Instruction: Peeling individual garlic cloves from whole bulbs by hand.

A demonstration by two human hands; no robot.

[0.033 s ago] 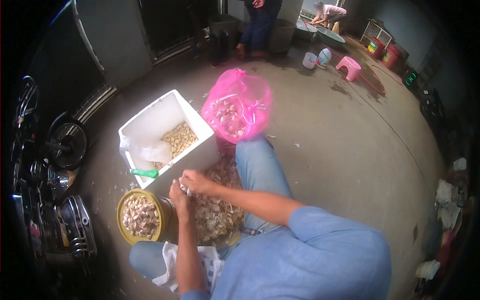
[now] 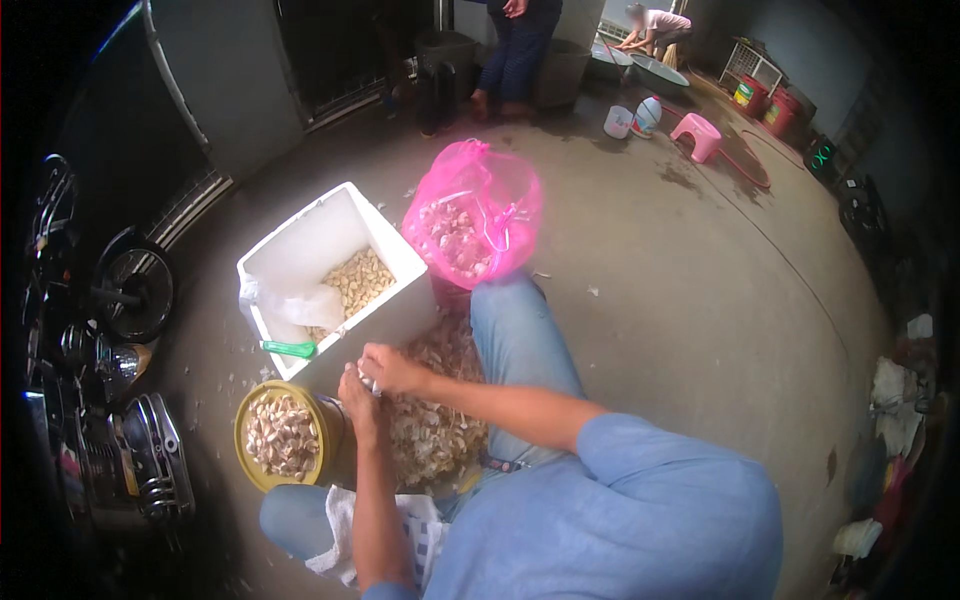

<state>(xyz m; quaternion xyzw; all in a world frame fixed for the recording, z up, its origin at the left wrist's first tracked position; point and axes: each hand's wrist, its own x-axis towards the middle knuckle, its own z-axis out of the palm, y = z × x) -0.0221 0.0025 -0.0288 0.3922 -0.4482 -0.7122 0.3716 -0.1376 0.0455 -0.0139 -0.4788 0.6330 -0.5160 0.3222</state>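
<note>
My left hand (image 2: 357,394) and my right hand (image 2: 392,368) meet in front of me, fingers closed around a small whitish piece of garlic (image 2: 368,383). The fingers hide most of it, so I cannot tell whether it is a bulb or a clove. Below them spreads a heap of papery garlic skins (image 2: 432,432). To the left of my hands, a yellow-rimmed bucket (image 2: 243,447) holds unpeeled garlic cloves (image 2: 282,434). Beyond it, a white foam box (image 2: 292,222) contains peeled cloves (image 2: 361,283). A pink mesh bag (image 2: 512,180) with garlic bulbs (image 2: 458,238) stands past my knee.
A green-handled tool (image 2: 288,348) lies on the foam box's near rim. A checked cloth (image 2: 342,535) drapes over my left leg. Motorcycles (image 2: 125,440) line the left side. Farther off are a pink stool (image 2: 697,137), a standing person (image 2: 518,55) and another bending over basins (image 2: 657,72).
My right hand has shifted very slightly, with both hands still together on the garlic. Everything else looks the same.
</note>
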